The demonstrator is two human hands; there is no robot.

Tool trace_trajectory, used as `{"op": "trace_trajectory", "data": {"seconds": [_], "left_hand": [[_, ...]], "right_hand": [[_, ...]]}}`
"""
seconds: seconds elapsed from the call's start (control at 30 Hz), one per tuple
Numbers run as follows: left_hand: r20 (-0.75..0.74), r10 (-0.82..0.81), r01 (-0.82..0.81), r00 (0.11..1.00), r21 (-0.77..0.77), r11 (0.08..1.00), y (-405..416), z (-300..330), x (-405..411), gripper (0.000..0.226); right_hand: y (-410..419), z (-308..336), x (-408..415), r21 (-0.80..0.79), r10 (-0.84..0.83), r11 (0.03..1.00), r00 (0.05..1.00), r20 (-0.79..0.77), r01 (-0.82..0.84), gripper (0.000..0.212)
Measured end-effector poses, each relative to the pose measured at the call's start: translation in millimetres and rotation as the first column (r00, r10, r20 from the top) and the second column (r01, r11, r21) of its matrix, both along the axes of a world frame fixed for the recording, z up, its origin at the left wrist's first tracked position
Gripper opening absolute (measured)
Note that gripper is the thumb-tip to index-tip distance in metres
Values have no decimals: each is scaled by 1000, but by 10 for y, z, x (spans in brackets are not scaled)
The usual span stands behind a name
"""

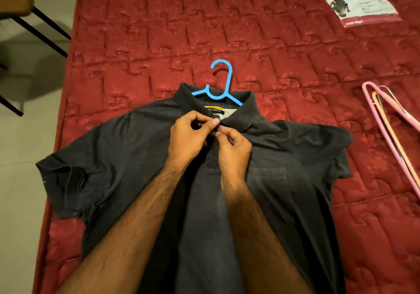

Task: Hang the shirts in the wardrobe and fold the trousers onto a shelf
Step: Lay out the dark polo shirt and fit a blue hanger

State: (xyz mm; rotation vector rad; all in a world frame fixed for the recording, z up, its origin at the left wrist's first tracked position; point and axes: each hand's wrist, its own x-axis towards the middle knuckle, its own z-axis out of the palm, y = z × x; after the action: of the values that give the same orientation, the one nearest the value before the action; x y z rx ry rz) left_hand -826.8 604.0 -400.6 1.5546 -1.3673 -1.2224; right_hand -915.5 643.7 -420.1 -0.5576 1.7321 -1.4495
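Currently the dark polo shirt [284, 180] is spread flat on the red bed [295, 55], a blue hanger [223, 84] already threaded through its collar. Its placket is pinched at the top button by the left hand [188, 134] and right hand [234, 143]. If the fabric is tugged sideways, the hanger could be slipped off one shoulder. "HOLLYWOOD" is partly readable on the neck label [214, 111].

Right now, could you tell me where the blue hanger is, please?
In the head view the blue hanger sits centre, inside the collar of the dark shirt on the red mattress; its hook sticks out beyond the collar, just past both hands.
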Motion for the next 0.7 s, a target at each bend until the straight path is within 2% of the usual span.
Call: {"op": "trace_trajectory", "data": {"seconds": [0.1,0.2,0.33,0.4,0.5,0.57,0.63,0.7], "left_hand": [[34,-38,39,999,-24,999,-16,-6,-5,16],[25,14,-14,1000,6,1000,-65,-59,-23,11],[78,72,-72,994,-12,997,-47,-117,-53,7],[53,78,-78,996,-5,997,-48,-139,-60,5],[57,84,-85,995,12,996,-77,-175,-44,16],[118,101,-101,988,-6,995,-66,-182,-31,16],[171,115,-112,979,-28,993,-42,-161,-65,13],[223,122,-112,967,-59,992,-36,-120,-108,10]], "right_hand": [[-12,-11,26,-21,-29,999,999,43,30,8],[-20,3,45,-16,-46,999,996,82,48,16],[-54,57,52,24,-87,996,984,157,84,10],[-69,87,55,34,-102,995,981,165,98,9],[-120,68,92,56,-120,992,979,166,112,13],[-169,53,150,143,-114,984,993,43,107,8],[-187,84,183,242,-108,961,987,-118,134,11],[-171,96,189,264,-85,956,981,-174,130,14]]}}
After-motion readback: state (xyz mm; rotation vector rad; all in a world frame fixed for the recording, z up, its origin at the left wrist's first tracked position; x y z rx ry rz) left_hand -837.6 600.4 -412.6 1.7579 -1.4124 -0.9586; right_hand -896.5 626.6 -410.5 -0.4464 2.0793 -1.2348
